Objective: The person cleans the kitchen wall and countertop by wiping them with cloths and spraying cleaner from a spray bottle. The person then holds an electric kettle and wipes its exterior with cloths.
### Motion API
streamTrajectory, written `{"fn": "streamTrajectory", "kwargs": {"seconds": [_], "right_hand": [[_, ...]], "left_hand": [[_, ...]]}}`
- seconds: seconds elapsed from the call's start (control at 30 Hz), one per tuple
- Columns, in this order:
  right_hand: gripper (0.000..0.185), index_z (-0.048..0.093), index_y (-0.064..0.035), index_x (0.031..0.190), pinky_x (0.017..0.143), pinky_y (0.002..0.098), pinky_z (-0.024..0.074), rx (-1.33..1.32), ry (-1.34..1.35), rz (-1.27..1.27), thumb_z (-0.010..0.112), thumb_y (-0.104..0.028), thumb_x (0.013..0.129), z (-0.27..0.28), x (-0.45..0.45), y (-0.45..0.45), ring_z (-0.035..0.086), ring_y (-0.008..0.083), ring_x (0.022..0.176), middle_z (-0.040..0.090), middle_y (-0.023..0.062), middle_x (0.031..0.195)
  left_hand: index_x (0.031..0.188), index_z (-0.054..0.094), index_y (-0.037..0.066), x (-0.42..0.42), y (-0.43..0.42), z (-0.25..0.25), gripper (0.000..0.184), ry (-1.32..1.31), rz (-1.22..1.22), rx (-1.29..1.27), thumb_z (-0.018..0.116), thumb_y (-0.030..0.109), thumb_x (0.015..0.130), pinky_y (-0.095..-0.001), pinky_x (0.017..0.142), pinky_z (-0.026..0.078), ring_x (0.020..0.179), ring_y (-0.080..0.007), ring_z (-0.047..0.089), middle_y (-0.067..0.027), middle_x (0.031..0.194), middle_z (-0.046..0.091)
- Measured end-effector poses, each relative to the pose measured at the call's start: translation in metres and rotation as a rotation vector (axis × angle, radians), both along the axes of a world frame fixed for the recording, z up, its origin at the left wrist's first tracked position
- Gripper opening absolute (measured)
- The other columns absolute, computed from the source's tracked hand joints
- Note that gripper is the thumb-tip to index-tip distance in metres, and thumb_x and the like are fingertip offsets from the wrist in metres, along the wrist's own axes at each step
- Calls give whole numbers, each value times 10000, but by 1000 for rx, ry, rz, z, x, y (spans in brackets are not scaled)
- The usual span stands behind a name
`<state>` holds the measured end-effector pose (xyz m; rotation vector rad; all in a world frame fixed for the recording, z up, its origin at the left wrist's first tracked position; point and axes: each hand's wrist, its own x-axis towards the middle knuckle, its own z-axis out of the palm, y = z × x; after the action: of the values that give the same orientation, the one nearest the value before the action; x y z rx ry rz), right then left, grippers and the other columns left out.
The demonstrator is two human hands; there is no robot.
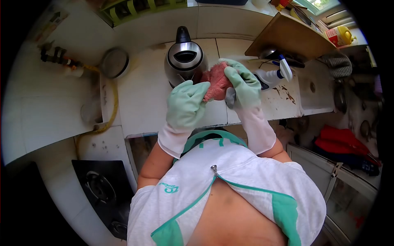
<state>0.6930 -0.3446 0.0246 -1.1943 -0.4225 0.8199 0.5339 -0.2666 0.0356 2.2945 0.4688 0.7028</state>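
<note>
Both my hands wear pale green rubber gloves with white cuffs. Between them a fuzzy pink cleaning cloth [218, 84] is held above the counter, just in front of the kettle. My left hand [186, 102] pinches the cloth's left edge. The fingers of my right hand [245, 84] are closed on its upper right side. A grey piece of something, partly hidden, shows beneath my right hand. The steel electric kettle [174, 67] with its black lid handle stands upright behind my hands. Right of my right hand is a white and blue spray bottle [271, 78].
A sink [314, 88] lies to the right, with a wooden board [287, 37] behind it. At left are a round lid-like pan [115, 62], a yellow hose [113, 106] and a black gas stove [102, 188]. A green rack [139, 9] stands at the back.
</note>
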Motion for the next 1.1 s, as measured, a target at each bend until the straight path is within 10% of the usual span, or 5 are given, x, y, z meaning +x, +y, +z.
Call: {"fn": "streamTrajectory", "kwargs": {"seconds": [0.17, 0.37, 0.57, 0.6, 1.1], "right_hand": [[197, 696, 4, 1053, 859, 280, 505, 50, -195, -20, 625, -141, 939, 12, 21, 21, 640, 162, 966, 691, 94, 1049], [181, 716, -43, 823, 873, 386, 501, 256, -1486, 143, 668, -216, 843, -6, 24, 94, 602, 357, 1049, 667, 170, 1106], [238, 708, -52, 925, 981, 443, 458, 100, -1556, 497, 723, -211, 748, 8, 14, 104, 544, 440, 1140, 618, 204, 1196], [227, 679, -42, 805, 818, 423, 501, 214, -1628, 426, 703, -242, 701, 1, 14, 108, 552, 346, 990, 609, 131, 1093], [223, 685, -35, 865, 1033, 433, 408, 116, -1821, 595, 673, -173, 690, 6, 29, 110, 472, 400, 1219, 577, 181, 1233]], "left_hand": [[1225, 570, 13, -13, 21, -12, 550, -52, 69, 3, 737, 109, 710, -372, 985, 444, 1032, -322, 589, -135, 1142, 629], [1430, 352, 10, 6, 83, -33, 933, -12, 305, -208, 818, 241, 656, -404, 1127, 316, 1315, -373, 410, -191, 1393, 456], [1141, 504, 70, 31, 106, -46, 574, -236, 42, -197, 768, 161, 640, -402, 902, 467, 1030, -354, 565, -135, 1155, 564], [1138, 514, 77, 34, 112, -52, 559, -234, 12, -212, 760, 170, 644, -396, 863, 483, 1005, -344, 583, -124, 1135, 580], [1367, 442, 27, 25, 108, -59, 866, -70, 147, -25, 822, 261, 625, -384, 1082, 389, 1267, -341, 478, -178, 1363, 500]]}}
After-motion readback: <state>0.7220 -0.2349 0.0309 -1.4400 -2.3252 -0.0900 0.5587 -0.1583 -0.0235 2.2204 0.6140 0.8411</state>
